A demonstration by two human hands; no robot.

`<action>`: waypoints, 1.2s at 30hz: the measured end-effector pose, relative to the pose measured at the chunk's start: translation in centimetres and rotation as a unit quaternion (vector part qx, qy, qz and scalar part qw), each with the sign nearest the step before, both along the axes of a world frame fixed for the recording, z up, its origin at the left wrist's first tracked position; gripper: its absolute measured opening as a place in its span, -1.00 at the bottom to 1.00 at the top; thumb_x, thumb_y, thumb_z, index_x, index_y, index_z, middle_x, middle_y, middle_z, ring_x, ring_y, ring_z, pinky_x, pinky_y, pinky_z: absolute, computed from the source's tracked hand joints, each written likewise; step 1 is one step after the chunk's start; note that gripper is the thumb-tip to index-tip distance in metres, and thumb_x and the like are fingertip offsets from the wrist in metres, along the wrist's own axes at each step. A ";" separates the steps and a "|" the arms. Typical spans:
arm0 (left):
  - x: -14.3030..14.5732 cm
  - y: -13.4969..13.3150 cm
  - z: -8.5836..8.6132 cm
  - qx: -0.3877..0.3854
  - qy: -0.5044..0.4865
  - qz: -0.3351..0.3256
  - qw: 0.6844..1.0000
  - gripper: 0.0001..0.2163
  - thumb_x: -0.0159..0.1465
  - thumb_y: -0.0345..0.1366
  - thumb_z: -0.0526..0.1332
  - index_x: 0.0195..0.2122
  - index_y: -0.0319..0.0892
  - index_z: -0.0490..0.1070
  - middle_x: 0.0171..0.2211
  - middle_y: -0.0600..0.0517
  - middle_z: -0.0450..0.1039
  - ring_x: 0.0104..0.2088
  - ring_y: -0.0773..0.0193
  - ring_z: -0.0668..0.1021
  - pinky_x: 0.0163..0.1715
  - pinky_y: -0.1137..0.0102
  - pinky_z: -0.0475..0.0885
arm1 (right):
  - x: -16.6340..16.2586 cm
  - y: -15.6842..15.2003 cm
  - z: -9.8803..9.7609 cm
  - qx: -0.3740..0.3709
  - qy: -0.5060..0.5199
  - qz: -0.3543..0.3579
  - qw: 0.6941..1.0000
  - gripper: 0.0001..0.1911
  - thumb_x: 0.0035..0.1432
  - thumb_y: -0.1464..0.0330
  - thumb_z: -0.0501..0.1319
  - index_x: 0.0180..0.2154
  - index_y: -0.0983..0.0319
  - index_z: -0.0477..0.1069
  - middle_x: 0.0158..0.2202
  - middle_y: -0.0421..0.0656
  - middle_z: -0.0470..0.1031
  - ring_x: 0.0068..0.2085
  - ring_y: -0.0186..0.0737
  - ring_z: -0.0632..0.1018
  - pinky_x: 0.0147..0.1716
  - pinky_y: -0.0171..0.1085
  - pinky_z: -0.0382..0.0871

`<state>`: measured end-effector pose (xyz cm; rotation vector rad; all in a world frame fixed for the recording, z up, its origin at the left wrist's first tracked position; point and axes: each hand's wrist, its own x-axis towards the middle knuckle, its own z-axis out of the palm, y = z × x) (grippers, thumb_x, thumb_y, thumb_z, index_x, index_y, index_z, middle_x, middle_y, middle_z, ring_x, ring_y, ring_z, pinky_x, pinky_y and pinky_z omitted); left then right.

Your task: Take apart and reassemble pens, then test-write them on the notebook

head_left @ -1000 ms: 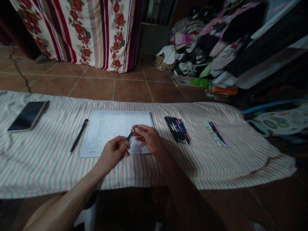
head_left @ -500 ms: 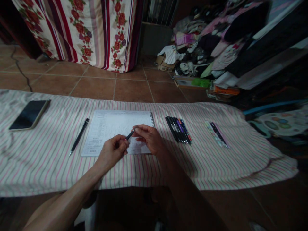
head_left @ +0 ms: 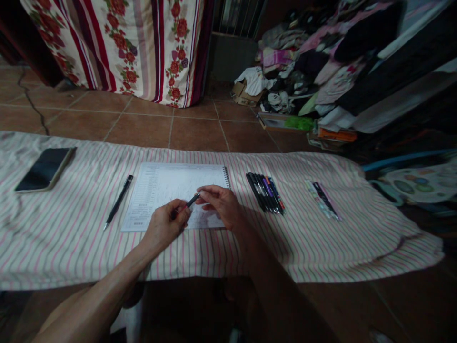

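Observation:
Both my hands meet over a spiral notebook [head_left: 167, 183] lying open on a striped cloth [head_left: 321, 238]. My left hand [head_left: 164, 227] is closed around the lower part of a black pen [head_left: 193, 200]. The fingers of my right hand [head_left: 222, 206] pinch the pen's upper end. The pen slants up to the right, just above the page. Another black pen [head_left: 117, 201] lies loose on the cloth to the left of the notebook.
A dark phone [head_left: 44, 169] lies at the cloth's far left. A row of several pens [head_left: 266, 192] sits right of the notebook, with a flat packet [head_left: 323, 199] beyond it. Tiled floor, a floral hanging cloth [head_left: 135, 47] and a heap of clothes [head_left: 314, 62] lie behind.
My hands have stayed almost in place on the pen; the left hand has edged slightly toward the right one. The view has shifted a little.

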<state>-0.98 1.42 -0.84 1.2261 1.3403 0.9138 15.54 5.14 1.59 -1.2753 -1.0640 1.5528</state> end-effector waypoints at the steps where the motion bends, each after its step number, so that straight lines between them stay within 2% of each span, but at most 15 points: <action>1: 0.0 0.0 0.0 0.002 0.002 -0.002 1.000 -0.83 0.09 -0.18 0.23 -0.38 -0.17 0.45 -0.63 0.09 0.37 -0.61 0.37 0.37 -0.59 0.47 0.24 | 0.0 0.0 0.0 -0.001 0.001 -0.001 1.000 -0.75 -0.14 0.24 0.35 -0.37 0.23 0.50 -0.46 -0.19 0.54 -0.40 -0.29 0.58 -0.47 -0.36 0.39; 9: 0.1 0.0 0.1 0.010 0.010 0.001 1.000 -0.85 0.10 -0.20 0.21 -0.39 -0.16 0.45 -0.64 0.10 0.35 -0.63 0.39 0.33 -0.62 0.48 0.20 | 0.0 0.0 -0.3 0.022 -0.009 -0.001 1.000 -0.75 -0.13 0.24 0.34 -0.35 0.22 0.50 -0.49 -0.19 0.54 -0.40 -0.27 0.58 -0.47 -0.35 0.38; 13: 0.1 0.0 0.0 0.034 0.044 -0.011 0.998 -0.85 0.13 -0.19 0.18 -0.39 -0.15 0.44 -0.63 0.10 0.34 -0.63 0.39 0.33 -0.62 0.48 0.20 | 0.0 0.0 -0.3 0.043 -0.011 0.001 0.999 -0.76 -0.12 0.27 0.33 -0.33 0.20 0.49 -0.50 -0.22 0.54 -0.40 -0.28 0.58 -0.49 -0.36 0.38; 19: -0.1 0.0 0.3 0.033 0.076 -0.023 0.996 -0.84 0.17 -0.17 0.15 -0.36 -0.12 0.43 -0.67 0.13 0.30 -0.67 0.40 0.30 -0.64 0.49 0.14 | -0.1 0.2 -0.3 0.032 -0.021 -0.009 0.999 -0.80 -0.14 0.29 0.33 -0.38 0.21 0.50 -0.51 -0.21 0.54 -0.42 -0.28 0.57 -0.48 -0.35 0.39; 23: -0.1 -0.1 0.6 0.051 0.101 -0.020 0.993 -0.84 0.16 -0.19 0.15 -0.33 -0.12 0.45 -0.64 0.10 0.35 -0.66 0.37 0.34 -0.63 0.48 0.16 | -0.1 0.2 -0.3 0.031 -0.019 -0.012 0.999 -0.81 -0.15 0.30 0.33 -0.40 0.22 0.50 -0.52 -0.22 0.53 -0.44 -0.30 0.56 -0.47 -0.34 0.39; 31: -0.2 -0.1 1.5 0.116 0.184 -0.022 0.976 -0.83 0.18 -0.22 0.13 -0.36 -0.14 0.48 -0.62 0.08 0.40 -0.64 0.35 0.37 -0.58 0.46 0.19 | -0.1 0.1 -0.1 0.043 -0.023 -0.001 0.999 -0.81 -0.13 0.28 0.33 -0.40 0.23 0.48 -0.53 -0.21 0.53 -0.43 -0.27 0.57 -0.46 -0.32 0.41; 36: -0.2 0.0 1.7 0.141 0.267 -0.044 0.952 -0.78 0.24 -0.24 0.05 -0.29 -0.18 0.47 -0.56 0.04 0.45 -0.58 0.32 0.43 -0.53 0.44 0.24 | -0.2 0.2 -0.3 0.035 -0.036 0.007 0.999 -0.79 -0.13 0.27 0.31 -0.39 0.24 0.46 -0.54 -0.22 0.52 -0.46 -0.30 0.56 -0.48 -0.34 0.40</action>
